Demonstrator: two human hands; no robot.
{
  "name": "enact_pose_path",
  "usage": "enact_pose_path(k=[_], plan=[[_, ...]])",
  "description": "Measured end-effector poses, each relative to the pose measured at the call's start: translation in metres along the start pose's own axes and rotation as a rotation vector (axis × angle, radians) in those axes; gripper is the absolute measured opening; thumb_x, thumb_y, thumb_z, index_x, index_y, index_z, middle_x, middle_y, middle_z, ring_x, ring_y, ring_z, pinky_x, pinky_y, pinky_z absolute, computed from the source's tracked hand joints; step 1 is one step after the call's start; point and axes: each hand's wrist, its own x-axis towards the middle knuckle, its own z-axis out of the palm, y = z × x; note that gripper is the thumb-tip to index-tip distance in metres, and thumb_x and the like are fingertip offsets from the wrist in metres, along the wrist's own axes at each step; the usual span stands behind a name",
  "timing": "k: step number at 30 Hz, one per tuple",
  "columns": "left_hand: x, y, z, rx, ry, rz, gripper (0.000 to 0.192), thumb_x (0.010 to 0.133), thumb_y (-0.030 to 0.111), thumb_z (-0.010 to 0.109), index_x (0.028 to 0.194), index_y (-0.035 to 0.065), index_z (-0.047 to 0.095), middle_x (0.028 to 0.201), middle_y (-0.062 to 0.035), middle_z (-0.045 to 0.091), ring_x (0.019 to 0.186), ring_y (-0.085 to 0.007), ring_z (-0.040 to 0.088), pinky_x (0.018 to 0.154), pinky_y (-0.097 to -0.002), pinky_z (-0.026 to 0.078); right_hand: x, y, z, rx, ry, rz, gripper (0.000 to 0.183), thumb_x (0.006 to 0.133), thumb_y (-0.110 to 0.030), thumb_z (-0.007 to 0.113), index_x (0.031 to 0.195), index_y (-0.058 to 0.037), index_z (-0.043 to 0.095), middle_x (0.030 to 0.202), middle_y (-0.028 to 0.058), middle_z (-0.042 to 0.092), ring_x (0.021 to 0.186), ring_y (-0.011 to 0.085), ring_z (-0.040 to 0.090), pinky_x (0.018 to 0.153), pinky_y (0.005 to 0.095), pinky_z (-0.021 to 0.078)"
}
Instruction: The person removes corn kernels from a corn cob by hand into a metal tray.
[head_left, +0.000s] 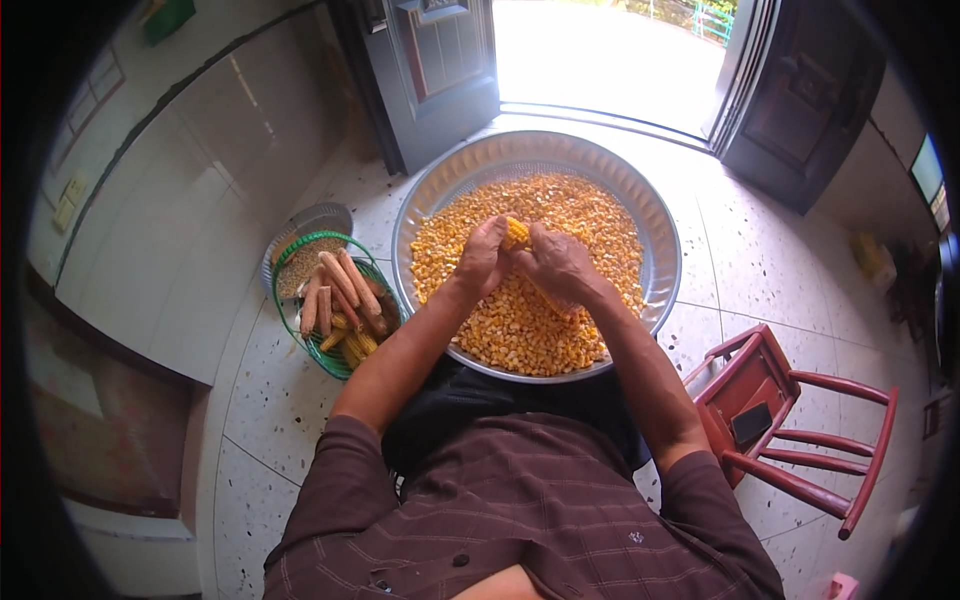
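Both of my hands are together over a wide, round metal basin (536, 144) that holds a thick layer of loose yellow corn kernels (525, 322). A corn cob with yellow kernels (516, 232) is gripped between them. My left hand (484, 253) has it from the left, thumb near its upper end. From the right, my right hand (559, 259) presses against it, fingers bent. The lower part of this cob is hidden by the hands. Below my right wrist, another cob (559, 304) seems to lie on the kernels, partly covered.
Left of the basin stands a green plastic basket (330, 364) with several stripped cobs (341, 281) and yellow corn ears (352, 345). Behind it is a metal bowl of grain (315, 262). To the right, a red wooden chair (750, 405) carries a phone (751, 424). Ahead is an open doorway (607, 75).
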Motion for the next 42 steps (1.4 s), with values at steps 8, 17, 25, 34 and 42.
enact_pose_path(k=[8, 17, 25, 34, 42], plan=[[-0.005, 0.01, 0.017, -0.033, -0.004, -0.015, 0.035, 0.11, 0.028, 0.039, 0.128, 0.0006, 0.051, 0.119, -0.0137, 0.062, 0.108, -0.0235, 0.061, 0.098, -0.0415, 0.052, -0.004, 0.008, 0.0, 0.083, 0.044, -0.01, 0.043, 0.099, -0.037, 0.056, 0.116, 0.0029, 0.056, 0.097, 0.0296, 0.069, 0.093, 0.0438, 0.069, 0.085, 0.0511, 0.053], [0.001, 0.003, -0.004, -0.155, 0.084, -0.096, 0.036, 0.109, 0.032, 0.041, 0.118, 0.0021, 0.059, 0.109, -0.0147, 0.068, 0.102, -0.0279, 0.066, 0.093, -0.0463, 0.055, -0.015, -0.015, 0.006, -0.01, 0.149, -0.056, 0.047, 0.092, -0.027, 0.068, 0.131, -0.0017, 0.056, 0.096, 0.0242, 0.071, 0.094, 0.0391, 0.071, 0.083, 0.0493, 0.0554], [0.015, -0.013, -0.016, -0.137, 0.163, -0.049, 0.033, 0.11, 0.03, 0.04, 0.111, 0.0047, 0.06, 0.101, -0.0126, 0.069, 0.09, -0.0261, 0.069, 0.081, -0.0448, 0.059, -0.01, -0.014, 0.015, -0.083, 0.144, -0.046, 0.047, 0.09, -0.025, 0.071, 0.13, -0.0025, 0.058, 0.1, 0.0216, 0.071, 0.09, 0.0376, 0.072, 0.079, 0.0475, 0.0564], [0.013, -0.005, -0.003, -0.107, 0.243, -0.132, 0.037, 0.11, 0.039, 0.04, 0.107, 0.0082, 0.061, 0.095, -0.011, 0.068, 0.087, -0.0243, 0.068, 0.079, -0.0443, 0.06, -0.012, -0.017, 0.017, -0.116, 0.139, 0.022, 0.045, 0.088, -0.024, 0.073, 0.123, 0.002, 0.061, 0.101, 0.0236, 0.071, 0.089, 0.0385, 0.072, 0.077, 0.0482, 0.057], [0.013, -0.008, -0.005, -0.093, 0.27, -0.17, 0.039, 0.11, 0.038, 0.036, 0.111, 0.0071, 0.06, 0.097, -0.0126, 0.068, 0.086, -0.0276, 0.068, 0.074, -0.0471, 0.06, -0.015, -0.019, 0.016, -0.119, 0.157, -0.011, 0.047, 0.089, -0.023, 0.073, 0.125, 0.0023, 0.059, 0.102, 0.0244, 0.071, 0.088, 0.0391, 0.072, 0.078, 0.0479, 0.0571]])
